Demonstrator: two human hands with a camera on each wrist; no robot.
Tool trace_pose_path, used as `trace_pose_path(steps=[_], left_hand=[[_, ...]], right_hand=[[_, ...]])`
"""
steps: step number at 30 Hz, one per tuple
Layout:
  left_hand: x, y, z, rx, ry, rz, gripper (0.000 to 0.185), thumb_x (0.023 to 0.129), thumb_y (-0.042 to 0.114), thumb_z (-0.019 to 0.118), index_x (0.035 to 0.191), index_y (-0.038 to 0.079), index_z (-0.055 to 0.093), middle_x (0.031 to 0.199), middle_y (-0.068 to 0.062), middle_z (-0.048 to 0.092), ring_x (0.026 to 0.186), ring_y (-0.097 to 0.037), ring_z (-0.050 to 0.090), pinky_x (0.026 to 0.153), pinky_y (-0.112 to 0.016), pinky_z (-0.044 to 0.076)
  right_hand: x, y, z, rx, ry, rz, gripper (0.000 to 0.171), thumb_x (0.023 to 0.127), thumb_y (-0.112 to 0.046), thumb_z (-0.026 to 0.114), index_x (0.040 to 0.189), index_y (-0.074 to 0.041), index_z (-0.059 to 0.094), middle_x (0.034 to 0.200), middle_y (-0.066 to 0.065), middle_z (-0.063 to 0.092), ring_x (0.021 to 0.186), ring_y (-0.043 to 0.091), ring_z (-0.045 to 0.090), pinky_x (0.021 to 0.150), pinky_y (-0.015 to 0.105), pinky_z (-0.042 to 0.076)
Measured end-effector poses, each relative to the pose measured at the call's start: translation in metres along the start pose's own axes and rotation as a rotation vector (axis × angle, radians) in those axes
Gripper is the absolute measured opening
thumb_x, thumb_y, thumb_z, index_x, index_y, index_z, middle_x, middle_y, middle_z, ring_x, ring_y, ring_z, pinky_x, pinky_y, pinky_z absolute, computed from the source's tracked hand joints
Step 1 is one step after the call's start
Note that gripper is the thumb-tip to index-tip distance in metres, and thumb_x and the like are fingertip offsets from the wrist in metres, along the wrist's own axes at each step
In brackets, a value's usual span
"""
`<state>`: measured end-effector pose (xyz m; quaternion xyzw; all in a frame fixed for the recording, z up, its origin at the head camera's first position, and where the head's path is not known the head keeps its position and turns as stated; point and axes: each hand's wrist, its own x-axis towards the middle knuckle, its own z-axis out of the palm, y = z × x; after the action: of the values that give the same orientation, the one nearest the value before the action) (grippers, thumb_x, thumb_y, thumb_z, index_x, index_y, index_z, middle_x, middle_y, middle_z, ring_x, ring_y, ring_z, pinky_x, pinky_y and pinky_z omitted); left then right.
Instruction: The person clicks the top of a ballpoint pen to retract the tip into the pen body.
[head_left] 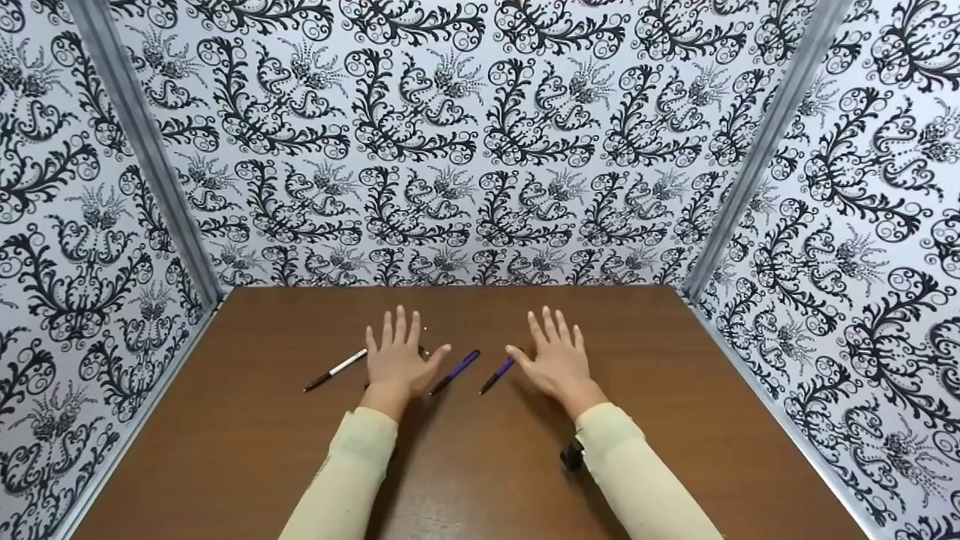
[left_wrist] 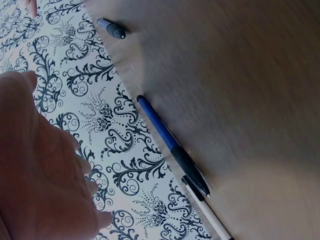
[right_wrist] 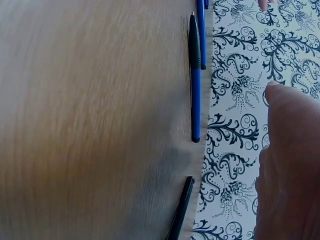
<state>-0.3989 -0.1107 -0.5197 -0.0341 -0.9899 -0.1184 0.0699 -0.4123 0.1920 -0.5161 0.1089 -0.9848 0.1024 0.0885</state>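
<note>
My left hand [head_left: 400, 364] is held over the table with its fingers spread and straight, gripping nothing. Just left of it lies a white pen [head_left: 346, 363] with a dark grip; the hand covers most of another pen. A blue pen [head_left: 455, 372] with a black grip rests between the hands. My right hand [head_left: 556, 364] also has straight, spread fingers, its thumb over the end of a second blue pen [head_left: 495, 376]. In the right wrist view a black pen [right_wrist: 181, 207] lies nearer; the head view hides it behind the right hand.
The brown wooden table [head_left: 480, 465] is bounded by patterned black-and-white walls [head_left: 450, 150] at the back and both sides. Grey metal strips [head_left: 150, 142] run along the corners. A dark object [head_left: 571, 455] sits at the right sleeve's wrist.
</note>
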Motion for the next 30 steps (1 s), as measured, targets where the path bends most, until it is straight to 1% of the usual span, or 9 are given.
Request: trace_pose_path(steps=[5, 10, 12, 16, 20, 23, 25, 28, 30], left_hand=[[0.000, 0.004, -0.003, -0.009, 0.001, 0.007, 0.100, 0.106, 0.083, 0.033, 0.178, 0.018, 0.009, 0.184, -0.014, -0.003, 0.170, -0.036, -0.005, 0.132, -0.064, -0.008], [-0.002, 0.008, -0.008, -0.053, 0.063, 0.040, 0.097, 0.107, 0.078, 0.039, 0.178, 0.016, 0.017, 0.184, -0.016, 0.005, 0.170, -0.038, 0.001, 0.132, -0.064, -0.008], [-0.003, 0.010, -0.011, -0.069, 0.090, 0.051, 0.096, 0.107, 0.077, 0.042, 0.178, 0.015, 0.020, 0.184, -0.017, 0.010, 0.170, -0.038, 0.004, 0.133, -0.064, -0.005], [-0.003, 0.012, -0.013, -0.112, 0.110, 0.063, 0.092, 0.109, 0.072, 0.044, 0.178, 0.016, 0.022, 0.183, -0.017, 0.013, 0.170, -0.038, 0.009, 0.133, -0.066, 0.001], [-0.001, 0.013, -0.012, -0.175, 0.119, 0.082, 0.087, 0.111, 0.068, 0.047, 0.177, 0.015, 0.027, 0.182, -0.017, 0.019, 0.167, -0.040, 0.019, 0.133, -0.067, 0.010], [0.001, 0.014, -0.012, -0.229, 0.140, 0.107, 0.083, 0.111, 0.065, 0.050, 0.175, 0.014, 0.034, 0.180, -0.019, 0.027, 0.164, -0.042, 0.027, 0.131, -0.068, 0.017], [0.001, 0.015, -0.013, -0.265, 0.158, 0.121, 0.081, 0.111, 0.062, 0.053, 0.173, 0.013, 0.037, 0.178, -0.019, 0.031, 0.163, -0.043, 0.030, 0.131, -0.069, 0.020], [0.002, 0.016, -0.014, -0.303, 0.176, 0.132, 0.080, 0.110, 0.059, 0.056, 0.172, 0.011, 0.039, 0.177, -0.020, 0.034, 0.161, -0.044, 0.033, 0.130, -0.069, 0.021], [0.002, 0.016, -0.014, -0.323, 0.171, 0.132, 0.080, 0.111, 0.058, 0.057, 0.172, 0.011, 0.039, 0.177, -0.020, 0.034, 0.161, -0.044, 0.033, 0.130, -0.068, 0.021]], right_hand=[[0.002, 0.002, 0.000, -0.002, 0.009, -0.009, 0.092, 0.109, -0.076, 0.039, 0.178, -0.020, 0.016, 0.184, 0.011, 0.006, 0.170, 0.035, 0.002, 0.135, 0.058, -0.001], [0.005, 0.002, -0.001, -0.005, 0.046, -0.032, 0.092, 0.109, -0.074, 0.042, 0.178, -0.019, 0.018, 0.183, 0.013, 0.010, 0.170, 0.034, 0.007, 0.136, 0.056, 0.004], [0.006, 0.002, -0.002, 0.006, 0.063, -0.042, 0.092, 0.109, -0.073, 0.044, 0.178, -0.018, 0.019, 0.183, 0.014, 0.013, 0.169, 0.035, 0.011, 0.136, 0.055, 0.008], [0.006, 0.001, -0.005, 0.077, 0.090, -0.051, 0.092, 0.108, -0.070, 0.051, 0.177, -0.016, 0.022, 0.182, 0.015, 0.018, 0.168, 0.036, 0.019, 0.135, 0.055, 0.017], [0.007, 0.002, -0.005, 0.200, 0.133, -0.065, 0.088, 0.108, -0.064, 0.057, 0.175, -0.012, 0.032, 0.178, 0.017, 0.030, 0.165, 0.039, 0.028, 0.133, 0.057, 0.024], [0.007, 0.003, -0.006, 0.291, 0.170, -0.077, 0.082, 0.109, -0.057, 0.063, 0.171, -0.009, 0.040, 0.174, 0.019, 0.040, 0.162, 0.042, 0.034, 0.132, 0.058, 0.026], [0.006, 0.003, -0.008, 0.331, 0.183, -0.078, 0.079, 0.109, -0.054, 0.065, 0.170, -0.008, 0.043, 0.171, 0.020, 0.044, 0.161, 0.043, 0.036, 0.131, 0.059, 0.027], [0.005, 0.003, -0.009, 0.362, 0.182, -0.071, 0.079, 0.109, -0.053, 0.066, 0.170, -0.009, 0.043, 0.171, 0.018, 0.044, 0.160, 0.043, 0.037, 0.131, 0.059, 0.027], [0.004, 0.004, -0.009, 0.382, 0.184, -0.073, 0.078, 0.109, -0.052, 0.066, 0.170, -0.009, 0.043, 0.171, 0.018, 0.045, 0.160, 0.043, 0.038, 0.131, 0.059, 0.028]])
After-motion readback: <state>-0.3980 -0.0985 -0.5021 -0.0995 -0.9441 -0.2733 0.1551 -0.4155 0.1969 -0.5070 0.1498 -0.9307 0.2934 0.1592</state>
